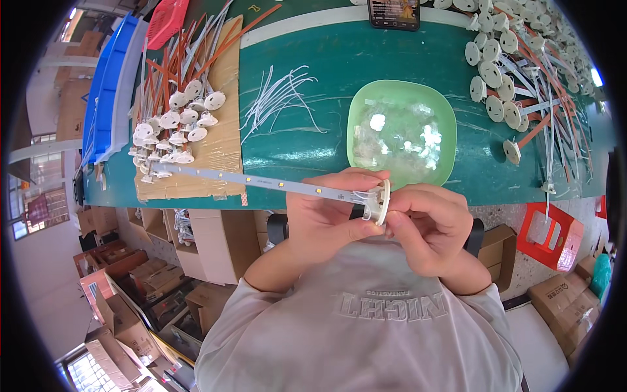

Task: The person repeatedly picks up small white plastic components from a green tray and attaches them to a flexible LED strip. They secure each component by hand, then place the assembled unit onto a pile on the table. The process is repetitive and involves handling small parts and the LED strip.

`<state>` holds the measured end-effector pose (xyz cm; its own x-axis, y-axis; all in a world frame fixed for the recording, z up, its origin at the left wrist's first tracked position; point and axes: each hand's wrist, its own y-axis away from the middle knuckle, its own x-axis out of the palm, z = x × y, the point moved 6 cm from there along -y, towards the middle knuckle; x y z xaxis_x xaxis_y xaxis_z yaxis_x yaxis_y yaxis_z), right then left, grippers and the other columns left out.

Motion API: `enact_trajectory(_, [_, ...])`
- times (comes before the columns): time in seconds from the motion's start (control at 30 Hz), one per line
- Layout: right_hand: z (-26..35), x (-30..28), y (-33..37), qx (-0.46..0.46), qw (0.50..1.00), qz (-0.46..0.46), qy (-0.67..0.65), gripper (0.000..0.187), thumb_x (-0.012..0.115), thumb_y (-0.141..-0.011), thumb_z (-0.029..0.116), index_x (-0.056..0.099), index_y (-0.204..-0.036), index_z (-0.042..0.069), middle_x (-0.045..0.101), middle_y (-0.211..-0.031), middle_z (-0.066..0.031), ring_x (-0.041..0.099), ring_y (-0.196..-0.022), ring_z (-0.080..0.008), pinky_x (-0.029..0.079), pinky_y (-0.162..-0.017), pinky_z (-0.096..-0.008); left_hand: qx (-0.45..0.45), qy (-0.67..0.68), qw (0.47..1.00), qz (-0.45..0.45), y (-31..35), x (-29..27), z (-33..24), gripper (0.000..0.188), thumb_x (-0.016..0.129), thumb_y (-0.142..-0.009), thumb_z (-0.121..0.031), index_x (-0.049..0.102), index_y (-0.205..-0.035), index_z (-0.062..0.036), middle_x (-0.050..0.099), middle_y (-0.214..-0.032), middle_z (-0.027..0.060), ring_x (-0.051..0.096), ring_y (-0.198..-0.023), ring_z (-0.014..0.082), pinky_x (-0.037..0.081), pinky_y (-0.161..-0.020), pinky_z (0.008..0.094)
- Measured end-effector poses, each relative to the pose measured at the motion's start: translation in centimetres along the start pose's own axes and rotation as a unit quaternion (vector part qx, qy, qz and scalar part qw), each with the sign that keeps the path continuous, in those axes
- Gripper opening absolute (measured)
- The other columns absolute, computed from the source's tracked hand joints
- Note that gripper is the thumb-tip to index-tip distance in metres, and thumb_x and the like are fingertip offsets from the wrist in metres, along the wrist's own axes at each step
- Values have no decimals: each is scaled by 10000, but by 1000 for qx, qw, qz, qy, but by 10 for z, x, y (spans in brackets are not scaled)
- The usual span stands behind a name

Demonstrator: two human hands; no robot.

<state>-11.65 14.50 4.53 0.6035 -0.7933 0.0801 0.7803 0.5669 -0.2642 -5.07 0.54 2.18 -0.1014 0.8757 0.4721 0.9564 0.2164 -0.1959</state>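
Note:
Close to my chest, my left hand [330,209] grips an LED strip [258,182] near its end, where a white round cap [383,202] is joined on. Thin wires show between strip and cap. From there the strip reaches out to the left, over the table. My right hand [428,225] is closed, its thumb and forefinger pinched against the flat outer face of the cap; whether a tiny part lies between them is hidden. Just beyond the hands stands a light green bowl [356,134] with small white pieces and clear bits in it.
On cardboard [225,130] at the left lie several capped strips [186,121]. Loose white wires [281,98] rest on the green table [294,153]. More capped strips [493,75] are piled at the right. A phone [394,14] lies at the far edge, a blue tray [111,85] far left.

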Motion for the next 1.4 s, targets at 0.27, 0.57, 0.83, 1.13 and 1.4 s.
enact_trajectory(0.27, [5,0,-2,-52,995,-13,88,114,697,-738,-89,683,-838,-34,655,-693,-125,628,-550,-193,482,-516,-249,42,-15,999,-12,3,0,5,505,779,-701,110,624,-1180,66,619,-1224,269,623,-1115,281,511,-932,403])
enact_trajectory(0.57, [-18,25,-20,14,990,-40,-135,117,717,-819,-6,683,-929,-28,680,-763,-113,670,-625,-175,522,-571,-245,50,-391,892,-220,-33,-64,-87,503,682,-885,-76,502,-1352,-25,682,-1107,157,667,-950,234,516,-799,308])
enact_trajectory(0.83, [-29,114,21,-234,965,121,12,445,738,-819,227,560,-1135,-30,569,-1184,-184,640,-968,-298,563,-765,-374,326,-77,923,-189,-54,-79,-198,500,531,-981,-121,350,-1325,193,460,-1330,315,546,-1069,313,437,-824,350])
enact_trajectory(1.13, [-19,62,37,-277,922,189,192,237,734,-779,219,577,-821,46,620,-862,-60,608,-670,-222,525,-571,-367,272,-229,905,-234,-49,-133,-220,458,531,-978,-133,428,-1304,171,542,-1214,271,551,-943,275,435,-809,353])
enact_trajectory(1.4, [40,-163,2,-122,836,-314,433,55,705,-801,-2,672,-842,15,704,-849,-86,637,-683,-195,506,-597,-279,-85,-856,420,-290,-51,-234,-232,481,652,-889,-350,657,-1156,50,698,-885,170,678,-800,277,523,-765,388])
